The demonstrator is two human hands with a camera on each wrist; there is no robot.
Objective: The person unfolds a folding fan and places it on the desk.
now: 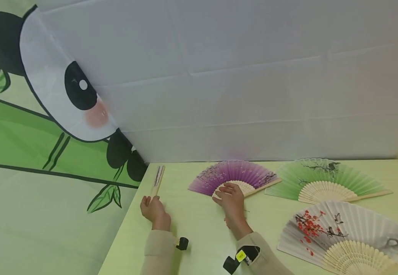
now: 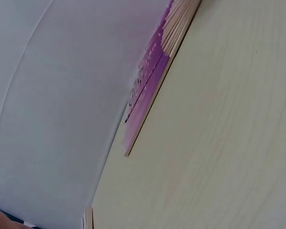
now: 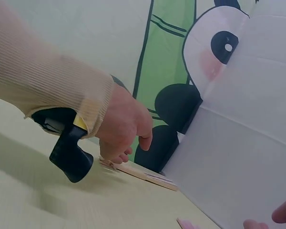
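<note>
A folded fan (image 1: 158, 179) with pale wooden outer ribs lies at the table's far left. My left hand (image 1: 155, 212) is at its near end, fingers loosely bent; in the right wrist view this hand (image 3: 125, 125) hangs over the end of the folded fan (image 3: 157, 180), thumb apart from it. The purple fan (image 1: 228, 170) lies spread at the back of the table, with dark blossom branches printed on it. Over its pale ribs rests my right hand (image 1: 231, 202), fingers loosely curved and partly hiding them. Only its fingertips (image 3: 284, 213) show in the right wrist view.
A spread green fan (image 1: 364, 181) lies right of the purple one. Nearer, at the right, is a spread white fan (image 1: 357, 221) with red blossoms. The pale table (image 1: 199, 244) meets a white backdrop (image 1: 247, 99); a panda-print cloth (image 1: 47, 91) hangs at left.
</note>
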